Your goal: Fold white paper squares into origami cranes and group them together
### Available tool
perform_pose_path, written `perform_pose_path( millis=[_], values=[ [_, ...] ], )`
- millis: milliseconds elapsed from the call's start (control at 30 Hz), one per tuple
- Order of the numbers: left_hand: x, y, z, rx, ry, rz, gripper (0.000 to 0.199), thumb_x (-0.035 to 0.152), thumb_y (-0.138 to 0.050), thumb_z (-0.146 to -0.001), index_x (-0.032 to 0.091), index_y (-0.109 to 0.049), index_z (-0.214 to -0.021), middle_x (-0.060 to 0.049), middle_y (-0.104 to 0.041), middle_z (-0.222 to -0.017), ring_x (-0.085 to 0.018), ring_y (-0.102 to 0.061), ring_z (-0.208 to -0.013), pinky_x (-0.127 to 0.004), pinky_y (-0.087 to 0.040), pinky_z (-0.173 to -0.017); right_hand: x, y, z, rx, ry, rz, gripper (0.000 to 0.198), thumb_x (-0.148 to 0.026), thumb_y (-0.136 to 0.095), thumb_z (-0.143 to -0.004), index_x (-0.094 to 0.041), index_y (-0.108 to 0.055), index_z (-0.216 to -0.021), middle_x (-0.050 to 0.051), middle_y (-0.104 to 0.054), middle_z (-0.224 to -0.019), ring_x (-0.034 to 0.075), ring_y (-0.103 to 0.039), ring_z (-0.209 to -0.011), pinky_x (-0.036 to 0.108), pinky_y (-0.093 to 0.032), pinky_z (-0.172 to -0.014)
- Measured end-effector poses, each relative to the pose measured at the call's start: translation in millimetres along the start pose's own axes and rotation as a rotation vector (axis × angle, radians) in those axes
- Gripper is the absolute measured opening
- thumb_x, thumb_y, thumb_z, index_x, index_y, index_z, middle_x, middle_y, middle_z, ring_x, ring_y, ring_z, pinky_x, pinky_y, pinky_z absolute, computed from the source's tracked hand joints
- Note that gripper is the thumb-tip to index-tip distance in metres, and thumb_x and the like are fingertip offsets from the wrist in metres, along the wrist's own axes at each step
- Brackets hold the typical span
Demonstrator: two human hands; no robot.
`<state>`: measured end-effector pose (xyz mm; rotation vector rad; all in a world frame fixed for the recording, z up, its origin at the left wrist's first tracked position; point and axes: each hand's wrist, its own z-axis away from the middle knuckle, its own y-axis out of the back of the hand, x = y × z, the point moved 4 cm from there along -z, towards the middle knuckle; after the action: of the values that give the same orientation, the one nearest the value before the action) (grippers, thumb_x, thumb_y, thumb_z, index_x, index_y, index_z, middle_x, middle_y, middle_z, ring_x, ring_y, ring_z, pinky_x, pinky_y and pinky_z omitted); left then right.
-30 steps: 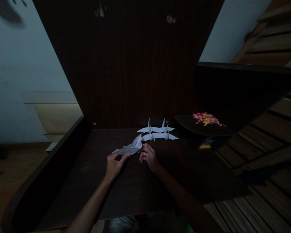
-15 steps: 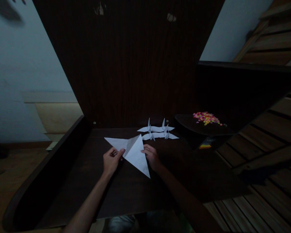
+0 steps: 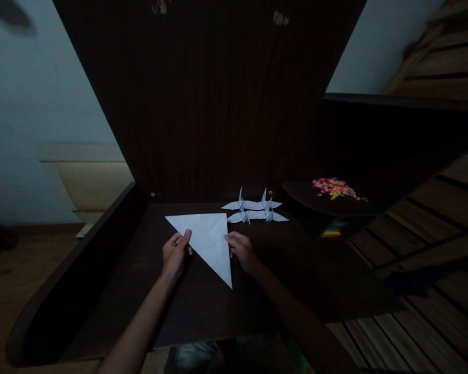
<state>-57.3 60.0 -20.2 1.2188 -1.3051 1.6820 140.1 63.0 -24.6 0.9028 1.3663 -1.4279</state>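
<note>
A white sheet of paper [image 3: 210,239], folded into a triangle, is held between my two hands over the dark desk. My left hand [image 3: 175,252] pinches its long slanted edge, thumb on top. On the opposite side, my right hand [image 3: 242,250] grips the upright edge between thumb and fingers. One corner points left, one points toward me, and the square corner lies at the upper right. Just beyond it stand several folded white paper cranes [image 3: 253,210], set close together in two rows with wingtips meeting.
A heap of small colourful pieces [image 3: 335,188] lies on a rounded corner shelf [image 3: 304,200] at the right. Beneath it is a small rainbow-striped item [image 3: 331,232]. The desk [image 3: 132,296] has a raised side panel [image 3: 74,275] on the left and a tall back panel.
The paper's raised middle fold has flattened, and the sheet now shows as a smooth triangle. My left hand has shifted slightly left and my right hand slightly up.
</note>
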Motion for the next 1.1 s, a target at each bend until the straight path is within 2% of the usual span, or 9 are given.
perform_pose_path(
  millis=[167, 267, 367, 500, 633, 767, 867, 1000, 1100],
  values=[
    [0, -5, 2, -0.007, 0.057, 0.026, 0.047, 0.036, -0.083, -0.056, 0.019, -0.046, -0.081, 0.004, -0.062, -0.064, -0.012, -0.062, -0.051, -0.018, -0.046, -0.042, -6, 6, 0, 0.134, 0.121, -0.005, 0.025, -0.041, -0.07, -0.065, -0.018, -0.06, -0.068, -0.002, -0.058, -0.062, 0.012, -0.05, -0.056, 0.022, -0.038, -0.05],
    [-2, -8, 4, -0.035, 0.11, 0.013, 0.048, 0.035, -0.083, -0.056, 0.019, -0.043, -0.076, 0.003, -0.063, -0.067, -0.017, -0.068, -0.06, -0.023, -0.053, -0.05, -9, 8, 0, 0.177, 0.184, 0.007, 0.025, -0.04, -0.072, -0.063, -0.019, -0.058, -0.066, -0.003, -0.056, -0.061, 0.012, -0.049, -0.057, 0.022, -0.037, -0.051],
    [-5, -15, 9, -0.173, 0.187, 0.004, 0.041, 0.039, -0.08, -0.061, 0.016, -0.05, -0.078, -0.005, -0.068, -0.08, -0.022, -0.07, -0.071, -0.033, -0.057, -0.064, -11, 5, 2, 0.139, 0.249, 0.063, 0.026, -0.039, -0.073, -0.063, -0.019, -0.056, -0.064, -0.003, -0.055, -0.061, 0.013, -0.051, -0.06, 0.023, -0.04, -0.056],
    [-4, -26, 19, -0.409, 0.239, 0.08, 0.047, 0.039, -0.077, -0.066, 0.018, -0.055, -0.102, -0.011, -0.064, -0.111, -0.024, -0.067, -0.092, -0.042, -0.053, -0.083, -10, -2, 4, 0.009, 0.307, 0.157, 0.027, -0.039, -0.074, -0.063, -0.019, -0.056, -0.059, -0.002, -0.054, -0.06, 0.013, -0.051, -0.059, 0.024, -0.041, -0.057],
    [-4, -29, 28, -0.551, 0.235, 0.098, 0.063, 0.034, -0.081, -0.062, 0.025, -0.052, -0.118, -0.012, -0.056, -0.125, -0.027, -0.062, -0.103, -0.042, -0.053, -0.083, -6, -7, 6, -0.109, 0.359, 0.191, 0.029, -0.039, -0.077, -0.06, -0.018, -0.059, -0.053, 0.001, -0.057, -0.068, 0.014, -0.055, -0.065, 0.026, -0.043, -0.06],
    [-7, -24, 27, -0.447, 0.173, -0.022, 0.075, 0.033, -0.085, -0.054, 0.018, -0.053, -0.122, -0.012, -0.065, -0.109, -0.027, -0.063, -0.096, -0.033, -0.052, -0.08, -2, -9, 7, -0.183, 0.346, 0.206, 0.024, -0.038, -0.077, -0.062, -0.019, -0.064, -0.057, 0.006, -0.066, -0.085, 0.02, -0.062, -0.08, 0.032, -0.05, -0.068],
    [-4, -22, 21, -0.354, 0.081, -0.095, 0.08, 0.026, -0.084, -0.054, 0.021, -0.05, -0.127, -0.01, -0.064, -0.113, -0.025, -0.062, -0.099, -0.03, -0.052, -0.079, -3, -8, 8, -0.172, 0.337, 0.193, 0.019, -0.035, -0.077, -0.064, -0.02, -0.067, -0.062, 0.007, -0.068, -0.088, 0.022, -0.063, -0.086, 0.036, -0.05, -0.075],
    [-2, -13, 10, -0.19, 0.04, -0.12, 0.062, 0.029, -0.081, -0.057, 0.018, -0.06, -0.115, -0.007, -0.069, -0.099, -0.02, -0.066, -0.079, -0.026, -0.052, -0.066, -11, 5, 4, 0.053, 0.38, 0.151, 0.017, -0.033, -0.076, -0.063, -0.02, -0.064, -0.063, 0.005, -0.067, -0.079, 0.02, -0.062, -0.076, 0.032, -0.048, -0.071],
    [-1, -1, 2, -0.075, 0.02, -0.154, 0.054, 0.032, -0.079, -0.058, 0.014, -0.065, -0.107, -0.003, -0.07, -0.078, -0.015, -0.062, -0.058, -0.022, -0.047, -0.053, -16, 19, 1, 0.233, 0.42, 0.07, 0.018, -0.032, -0.074, -0.064, -0.02, -0.061, -0.065, 0.0, -0.061, -0.067, 0.015, -0.057, -0.066, 0.028, -0.045, -0.065]
  ],
)
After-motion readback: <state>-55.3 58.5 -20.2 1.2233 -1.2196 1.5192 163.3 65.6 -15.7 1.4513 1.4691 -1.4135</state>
